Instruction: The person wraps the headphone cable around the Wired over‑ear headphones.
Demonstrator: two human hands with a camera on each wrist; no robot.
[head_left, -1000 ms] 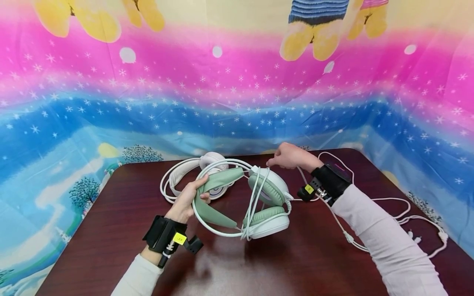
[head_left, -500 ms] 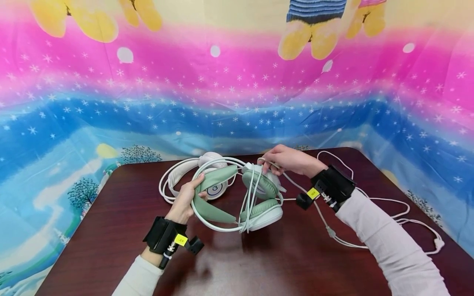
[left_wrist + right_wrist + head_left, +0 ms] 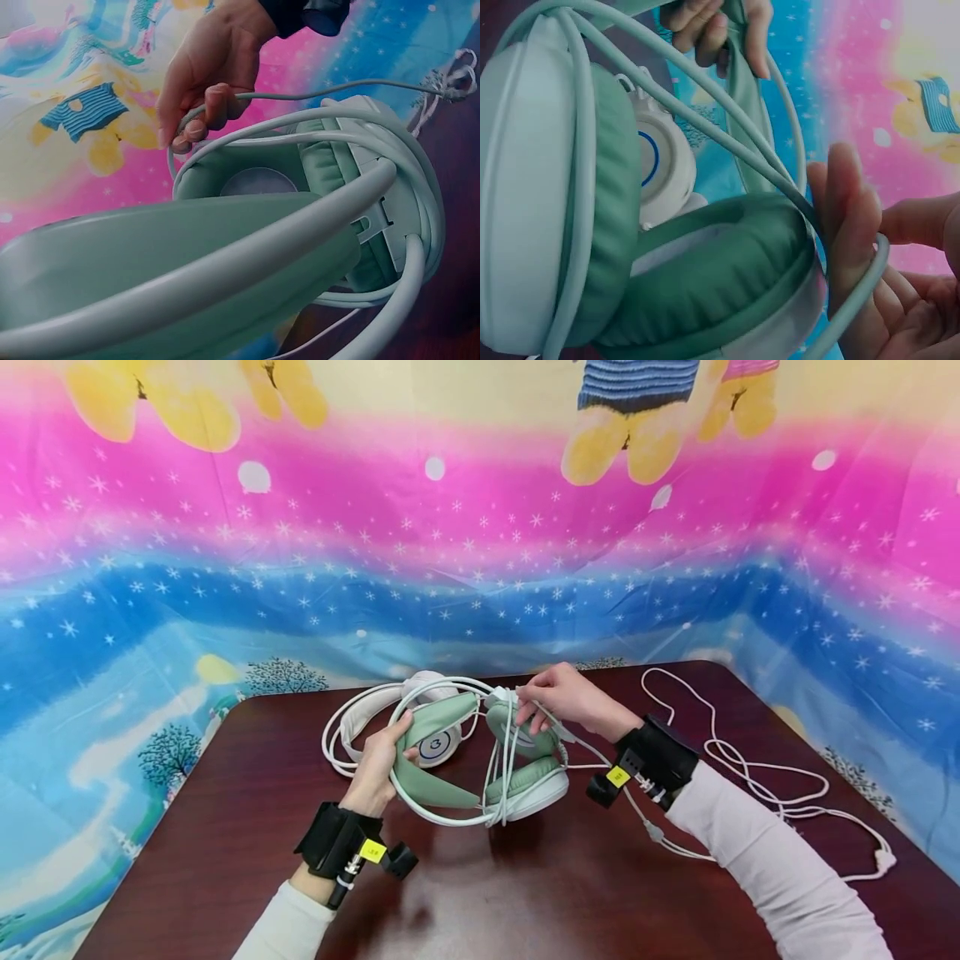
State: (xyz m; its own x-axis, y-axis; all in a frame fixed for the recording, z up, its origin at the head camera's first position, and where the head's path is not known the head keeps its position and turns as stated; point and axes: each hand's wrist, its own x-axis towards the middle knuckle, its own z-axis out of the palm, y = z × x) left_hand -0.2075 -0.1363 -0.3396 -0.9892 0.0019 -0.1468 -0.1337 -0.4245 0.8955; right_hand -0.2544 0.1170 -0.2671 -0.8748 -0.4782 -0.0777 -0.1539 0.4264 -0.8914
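A pair of green-and-white headphones [image 3: 536,800] is held above the table, white cable wound several times around its ear cups. My left hand [image 3: 371,767] grips the green padded headband, thumb on top. At the upper ear cup, my right hand [image 3: 573,697] pinches the headphone cable [image 3: 855,300] between thumb and fingers. In the right wrist view that cable loops past the fingers, which lie beside the green ear cushion [image 3: 712,285]. The left wrist view shows the wound turns [image 3: 420,187] around the ear cups. The headband hides part of the far cup there.
A second, white pair of headphones [image 3: 438,746] lies on the dark wooden table [image 3: 247,827] behind the held pair. Loose white cable [image 3: 750,777] spreads over the table's right side, with a small splitter [image 3: 654,832] near my right forearm. A patterned cloth [image 3: 480,593] hangs behind.
My right hand has moved left and slightly down to the upper ear cup, drawing the cable along. The held ear cups have shifted slightly left and up. The left hand keeps its grip.
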